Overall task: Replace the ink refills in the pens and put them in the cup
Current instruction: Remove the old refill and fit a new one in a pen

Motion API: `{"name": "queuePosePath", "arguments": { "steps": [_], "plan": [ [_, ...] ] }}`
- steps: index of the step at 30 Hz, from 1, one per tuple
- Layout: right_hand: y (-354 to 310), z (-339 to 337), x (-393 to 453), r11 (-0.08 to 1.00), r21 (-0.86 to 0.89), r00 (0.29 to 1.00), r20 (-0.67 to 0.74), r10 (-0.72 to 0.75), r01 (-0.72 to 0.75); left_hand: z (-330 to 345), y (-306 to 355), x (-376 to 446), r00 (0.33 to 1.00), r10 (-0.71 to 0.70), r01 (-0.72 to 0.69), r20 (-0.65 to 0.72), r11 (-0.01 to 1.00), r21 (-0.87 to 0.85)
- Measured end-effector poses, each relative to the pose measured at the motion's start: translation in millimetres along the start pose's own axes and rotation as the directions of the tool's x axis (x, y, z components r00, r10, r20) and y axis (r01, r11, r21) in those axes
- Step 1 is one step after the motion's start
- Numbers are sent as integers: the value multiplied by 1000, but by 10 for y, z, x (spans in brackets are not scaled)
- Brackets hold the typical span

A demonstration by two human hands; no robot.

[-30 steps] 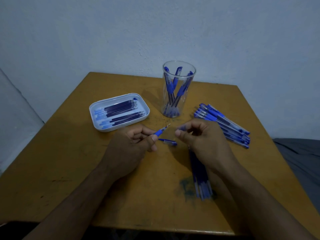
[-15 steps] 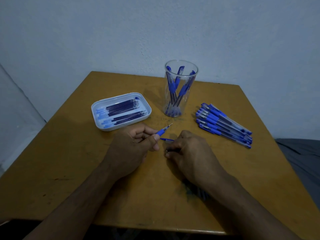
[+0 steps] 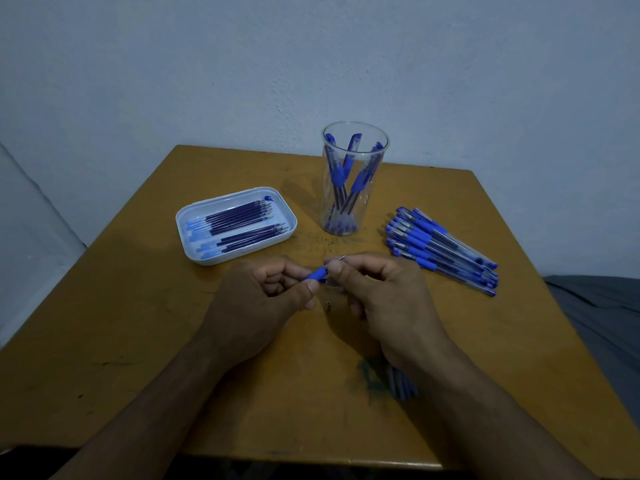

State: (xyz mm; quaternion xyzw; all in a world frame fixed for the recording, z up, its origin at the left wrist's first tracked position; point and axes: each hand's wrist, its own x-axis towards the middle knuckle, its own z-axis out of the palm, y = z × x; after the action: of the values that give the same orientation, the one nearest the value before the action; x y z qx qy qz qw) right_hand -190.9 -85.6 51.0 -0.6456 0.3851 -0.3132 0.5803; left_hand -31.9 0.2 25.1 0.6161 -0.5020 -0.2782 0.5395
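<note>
My left hand [image 3: 256,299] grips a blue-gripped pen [image 3: 317,273] at the table's middle, its tip pointing up right. My right hand [image 3: 384,299] pinches the pen's tip end; what else it holds is hidden by the fingers. A clear glass cup [image 3: 353,178] stands behind with several blue pens in it. A white tray [image 3: 188,244] of ink refills [image 3: 242,225] lies at the left. A pile of blue pens [image 3: 443,251] lies at the right. More blue refills [image 3: 401,386] show under my right wrist.
The brown table [image 3: 121,341] carries a blue ink stain [image 3: 369,375] near the front. A pale wall stands close behind the table. Grey fabric [image 3: 602,313] lies off the right edge.
My right hand went down to the table beside the small blue part, then rose and now meets the pen tip held by my left hand. The part no longer lies on the table.
</note>
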Motion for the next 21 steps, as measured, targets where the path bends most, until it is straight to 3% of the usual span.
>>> {"name": "queuePosePath", "arguments": {
  "steps": [4, 7, 11, 14, 21],
  "plan": [
    [-35, -1, 22, 984, 174, 996, -86, 38, -23, 0, -4, 8, 1000, -21, 21, -7, 999, 24],
    [-72, -41, 43, 938, 344, 995, -62, 78, -52, 9, -5, 17, 999, -35, 35, -13, 999, 35],
    [-30, -15, 23, 927, 355, 992, -2, 128, -119, 6, 6, 15, 999, -37, 38, -12, 999, 29],
    [-49, -42, 41, 924, 376, 995, -34, 89, -69, 3, 16, 14, 999, -41, 41, -3, 998, 47],
    [-146, -345, 157, 919, 392, 943, -321, 89, 47, 22, 32, 10, 998, -63, 64, -11, 995, 81]
  ]
}}
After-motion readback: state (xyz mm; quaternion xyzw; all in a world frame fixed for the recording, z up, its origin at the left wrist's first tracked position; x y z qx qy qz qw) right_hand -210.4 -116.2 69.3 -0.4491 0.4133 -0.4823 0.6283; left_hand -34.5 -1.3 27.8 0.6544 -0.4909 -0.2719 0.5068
